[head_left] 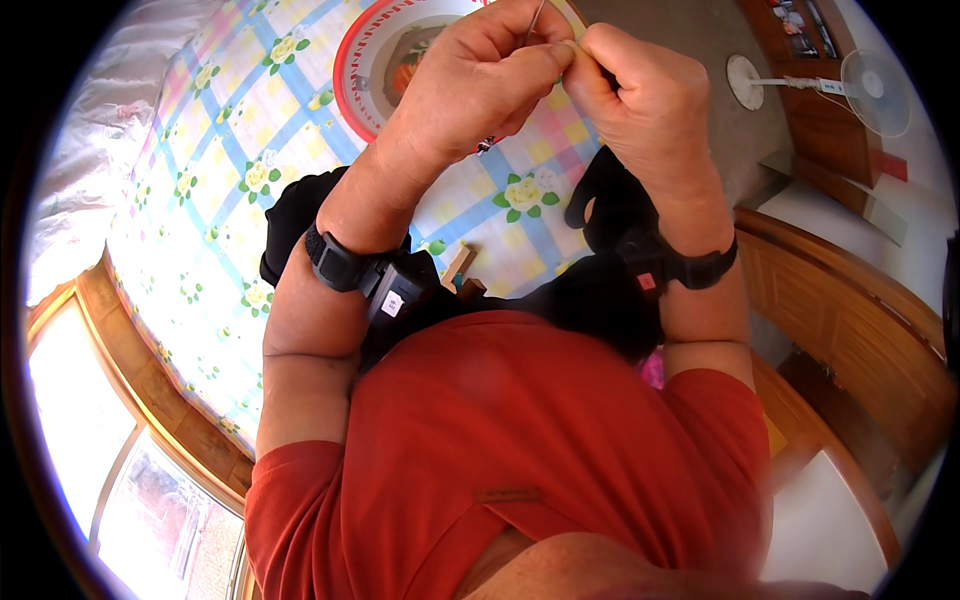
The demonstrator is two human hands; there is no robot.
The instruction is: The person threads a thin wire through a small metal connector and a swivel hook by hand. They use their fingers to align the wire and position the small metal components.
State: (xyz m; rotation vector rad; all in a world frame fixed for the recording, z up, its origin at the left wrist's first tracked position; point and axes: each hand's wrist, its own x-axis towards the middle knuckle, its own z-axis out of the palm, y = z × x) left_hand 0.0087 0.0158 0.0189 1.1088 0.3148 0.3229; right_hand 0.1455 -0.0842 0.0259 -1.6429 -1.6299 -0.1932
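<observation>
My left hand [478, 85] is closed in a pinch above the flowered cloth. A thin, dark, needle-like strand [537, 18] sticks up from between its thumb and forefinger. My right hand [640, 95] is also pinched, its fingertips meeting those of the left; whatever lies between them is too small to make out. Just under the left hand shows a small, shiny, dark and silvery thing [486, 145], mostly hidden. Partly behind that hand stands a white basin [352, 85] with a red rim and a coloured pattern on its bottom.
A checked, flowered cloth [290, 110] spreads under my folded legs. Small wooden pieces [460, 264] lie close to my lap. A white fan [873, 92] stands on the floor at the far right, near wooden furniture [850, 310]. Windows [150, 500] are at the left.
</observation>
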